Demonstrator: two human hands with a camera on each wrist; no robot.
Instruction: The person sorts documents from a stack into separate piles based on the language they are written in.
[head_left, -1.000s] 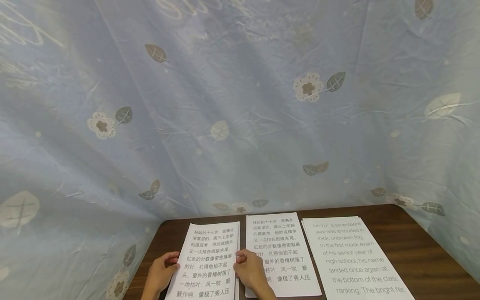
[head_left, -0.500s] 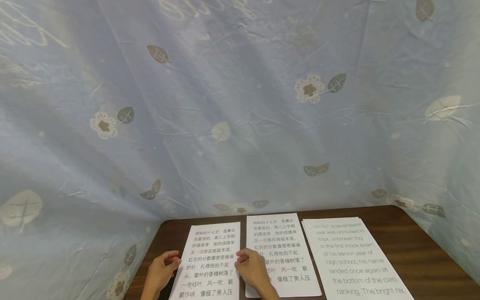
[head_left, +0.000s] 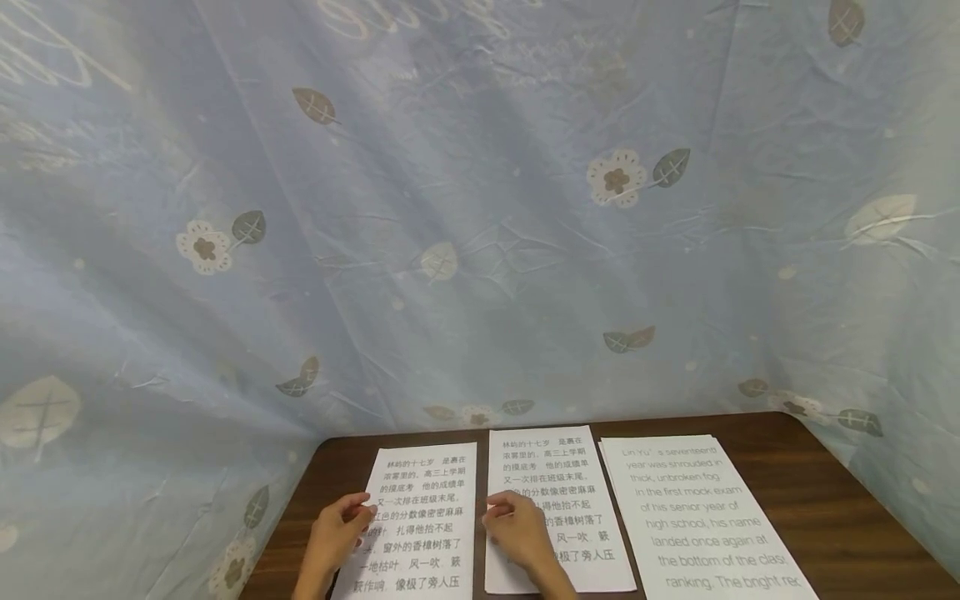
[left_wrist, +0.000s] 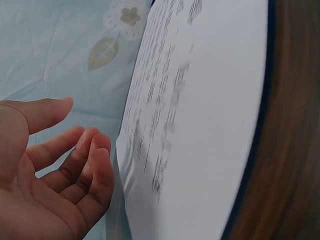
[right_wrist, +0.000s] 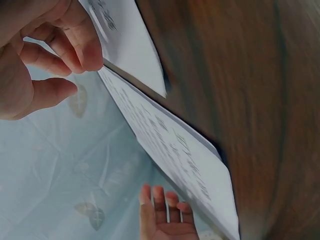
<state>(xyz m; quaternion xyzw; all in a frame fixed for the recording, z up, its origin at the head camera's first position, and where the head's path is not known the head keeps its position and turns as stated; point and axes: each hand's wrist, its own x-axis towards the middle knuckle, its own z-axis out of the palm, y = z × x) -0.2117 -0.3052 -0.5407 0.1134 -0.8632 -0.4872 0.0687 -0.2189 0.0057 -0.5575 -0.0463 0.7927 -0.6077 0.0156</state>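
Observation:
The left stack of white paper sheets [head_left: 431,521], printed with large Chinese text, lies on the table. Over its left edge hovers my left hand [head_left: 333,533], fingers loosely bent and nothing in them; the left wrist view shows the same hand [left_wrist: 60,175] with a gap between thumb and fingers. My right hand [head_left: 521,533] is above the left part of the middle paper stack [head_left: 551,475], which bears the same text, and hides some of its lines. In the right wrist view, the right hand's thumb [right_wrist: 55,92] and fingers are apart, holding nothing.
To the right lies a third paper stack [head_left: 693,500] with English print, its sheets slightly uneven at the upper left. Dark wooden table [head_left: 817,500] shows around the stacks. A pale blue curtain [head_left: 480,333] with leaf and flower prints hangs behind and at both sides.
Both hands have moved to the right: the left over the left stack's edge, the right off that stack's right edge to above the middle stack. The left stack's right edge looks more even.

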